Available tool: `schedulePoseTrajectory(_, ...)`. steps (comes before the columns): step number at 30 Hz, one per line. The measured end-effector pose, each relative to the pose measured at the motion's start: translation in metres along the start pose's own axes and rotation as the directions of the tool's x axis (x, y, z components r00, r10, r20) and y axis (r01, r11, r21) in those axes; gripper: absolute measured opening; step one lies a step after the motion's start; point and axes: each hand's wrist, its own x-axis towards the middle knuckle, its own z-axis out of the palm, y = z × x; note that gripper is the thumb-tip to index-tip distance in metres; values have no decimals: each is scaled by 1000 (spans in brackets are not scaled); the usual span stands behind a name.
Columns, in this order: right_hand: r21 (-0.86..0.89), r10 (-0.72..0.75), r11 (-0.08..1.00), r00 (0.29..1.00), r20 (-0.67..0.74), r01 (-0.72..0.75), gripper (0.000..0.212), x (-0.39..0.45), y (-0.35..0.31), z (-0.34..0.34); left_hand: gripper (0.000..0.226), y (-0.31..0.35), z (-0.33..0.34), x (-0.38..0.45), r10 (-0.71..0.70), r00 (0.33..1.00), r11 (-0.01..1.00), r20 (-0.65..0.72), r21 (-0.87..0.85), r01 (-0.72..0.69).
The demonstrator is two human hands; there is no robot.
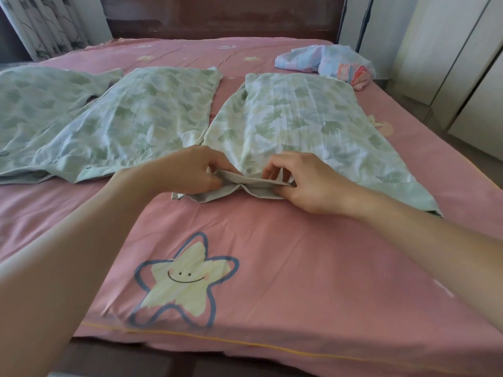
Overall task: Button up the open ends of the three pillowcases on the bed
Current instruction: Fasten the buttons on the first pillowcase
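Three pale green leaf-print pillowcases lie flat on the pink bed sheet [299, 254]: the left pillowcase [40, 104], the middle pillowcase [141, 118] and the right pillowcase [304, 123]. The open near end [245, 187] of the right pillowcase is lifted a little off the sheet. My left hand [187, 170] pinches its left part, and my right hand [307, 183] pinches the hem further right. Fingers hide any button or hole.
A crumpled pastel cloth [326, 62] lies at the far right of the bed. A dark wooden headboard [223, 17] stands behind. White cabinets [462, 63] line the right side. A star print [185, 278] marks the sheet near me.
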Motion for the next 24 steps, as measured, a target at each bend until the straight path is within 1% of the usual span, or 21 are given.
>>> schedulePoseTrajectory(4,-88,10,996,999,49,-6,40,-23,13,-14,79,1,1,-6,21,998,1000,51,-9,-21)
schedulePoseTrajectory(6,-126,15,992,996,83,-4,48,-33,17,-20,85,4,-2,-9,-3,994,1000,109,19,1)
schedulePoseTrajectory(8,-155,12,988,997,81,1,57,-41,19,-28,75,9,-8,-10,-35,979,999,200,47,26)
schedulePoseTrajectory(9,-156,17,988,997,77,-5,59,-44,19,-31,62,14,-11,-11,-55,968,997,244,58,42)
schedulePoseTrajectory(10,-151,26,988,996,84,-13,59,-45,18,-34,46,18,-13,-11,-76,960,995,271,77,57)
schedulePoseTrajectory(11,-147,43,989,993,112,-26,57,-47,17,-35,30,24,-15,-11,-105,954,991,280,107,77)
schedulePoseTrajectory(12,-149,69,988,985,161,-45,55,-48,15,-37,27,29,-17,-10,-134,952,984,276,149,96)
schedulePoseTrajectory(14,-175,137,981,949,284,-89,44,-45,11,-42,42,35,-16,-7,-177,958,965,225,230,124)
schedulePoseTrajectory(16,-202,173,973,925,338,-108,30,-38,6,-53,50,42,-13,-4,-193,972,948,135,281,150)
schedulePoseTrajectory(17,-206,173,973,925,338,-107,25,-33,3,-58,50,43,-12,-3,-187,979,943,87,296,154)
schedulePoseTrajectory(19,-214,136,974,950,281,-76,21,-23,-5,-67,39,44,-11,-2,-145,989,950,33,285,130)
schedulePoseTrajectory(21,-237,83,971,977,194,-35,21,-19,-9,-72,23,47,-9,0,-95,995,960,30,266,84)
schedulePoseTrajectory(22,-253,69,967,981,182,-21,22,-21,-10,-73,19,48,-8,1,-77,996,962,36,266,65)
schedulePoseTrajectory(23,-269,71,963,978,197,-15,24,-22,-8,-74,17,49,-5,1,-71,996,961,51,270,55)
schedulePoseTrajectory(24,-291,96,956,968,232,-25,29,-29,-5,-75,20,50,-1,1,-74,995,959,73,279,51)
